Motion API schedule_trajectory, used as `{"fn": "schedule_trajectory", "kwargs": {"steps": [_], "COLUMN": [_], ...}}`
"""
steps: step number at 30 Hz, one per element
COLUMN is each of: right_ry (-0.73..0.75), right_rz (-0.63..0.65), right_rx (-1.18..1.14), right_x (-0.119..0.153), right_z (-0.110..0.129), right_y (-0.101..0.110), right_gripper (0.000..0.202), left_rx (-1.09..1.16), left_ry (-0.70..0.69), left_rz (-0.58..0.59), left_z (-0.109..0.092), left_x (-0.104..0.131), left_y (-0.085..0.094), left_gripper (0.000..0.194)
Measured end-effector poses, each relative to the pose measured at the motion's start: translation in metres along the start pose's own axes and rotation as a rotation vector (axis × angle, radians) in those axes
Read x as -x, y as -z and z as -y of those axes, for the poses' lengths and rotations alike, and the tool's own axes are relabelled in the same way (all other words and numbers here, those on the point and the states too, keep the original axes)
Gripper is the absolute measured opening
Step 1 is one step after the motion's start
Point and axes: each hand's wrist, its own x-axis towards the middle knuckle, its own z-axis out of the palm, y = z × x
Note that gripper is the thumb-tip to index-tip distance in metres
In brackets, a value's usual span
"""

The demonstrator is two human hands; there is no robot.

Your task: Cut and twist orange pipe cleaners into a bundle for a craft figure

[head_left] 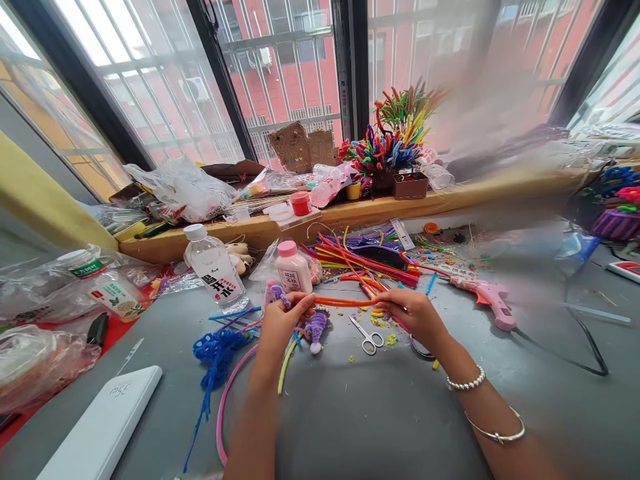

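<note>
An orange pipe cleaner (345,302), looking doubled, is stretched level between my two hands above the grey table. My left hand (289,317) pinches one end, and my right hand (407,313) pinches the other. Under and beside the left hand lie a purple fuzzy figure (316,328), a yellow-green pipe cleaner (286,367) and a pink hoop (230,393). Small white-handled scissors (369,337) rest among yellow scraps between the hands. Just behind my hands is a pile of colourful pipe cleaners (365,260).
A pink glue gun (490,300) with a cord lies right. A water bottle (215,267) and a pink-capped bottle (293,268) stand behind my left hand. Blue yarn-like strands (217,353) and a white power bank (105,423) are at left. The wooden sill (240,232) holds potted pipe-cleaner flowers (387,153).
</note>
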Motion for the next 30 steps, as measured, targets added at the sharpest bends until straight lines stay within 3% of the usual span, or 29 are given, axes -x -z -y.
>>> {"fn": "schedule_trajectory", "kwargs": {"steps": [11,23,30], "right_ry": [-0.158,-0.123,-0.386], "right_rz": [-0.131,-0.121,-0.156], "right_rx": [-0.065,-0.104,-0.464], "right_x": [-0.002,-0.003,-0.004], "right_z": [0.008,0.003,0.007], "right_y": [0.004,0.005,0.004], "right_gripper": [0.017,0.017,0.020], "left_rx": [0.011,-0.116,-0.187], "left_ry": [0.105,0.005,0.026], "left_rz": [0.077,0.140,0.149], "left_z": [-0.003,0.008,0.005], "left_x": [0.002,-0.005,-0.002], "left_y": [-0.002,-0.005,-0.007], "left_gripper": [0.024,0.022,0.020]}}
